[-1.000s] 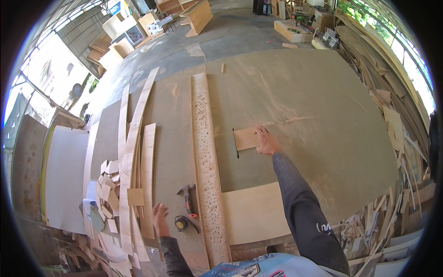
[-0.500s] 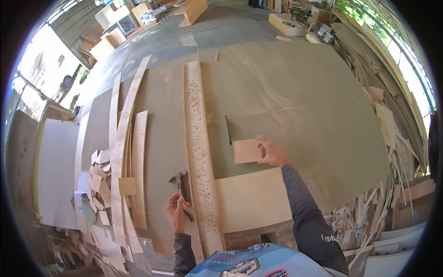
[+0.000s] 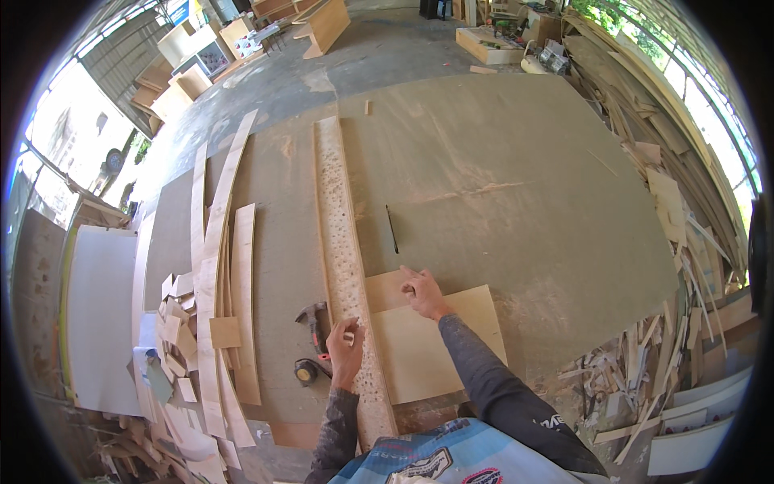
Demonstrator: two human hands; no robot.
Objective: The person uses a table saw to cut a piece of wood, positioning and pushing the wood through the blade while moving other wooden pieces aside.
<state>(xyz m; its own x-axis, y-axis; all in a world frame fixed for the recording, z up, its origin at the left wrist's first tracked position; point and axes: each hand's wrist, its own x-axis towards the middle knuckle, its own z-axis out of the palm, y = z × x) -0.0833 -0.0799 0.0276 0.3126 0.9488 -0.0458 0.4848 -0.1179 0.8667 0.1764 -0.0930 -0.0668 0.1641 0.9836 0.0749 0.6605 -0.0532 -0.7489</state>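
A small plywood piece [image 3: 385, 290] lies flat, its left end against the long speckled board [image 3: 332, 185]. My right hand [image 3: 426, 294] is closed over its right end, partly hiding it. Below it, overlapping the small piece's near edge, is a larger pale plywood panel [image 3: 435, 339]. Over the long board's left edge is my left hand [image 3: 345, 355], fingers pinched; what they hold, if anything, is too small to name. A claw hammer [image 3: 311, 316] with a red-and-black handle rests just left of that hand, beside a tape measure [image 3: 305, 372].
A thin black stick-like tool [image 3: 393, 229] lies beyond my right hand. Long wood strips [image 3: 243, 306] and a heap of offcuts [image 3: 173, 323] are at the left. Scrap wood [image 3: 621, 371] borders the large work surface [image 3: 564, 202] at the right.
My right hand has brought the small plywood piece left and nearer, up to the long board. My left hand has left the hammer and moved right, uncovering the tape measure.
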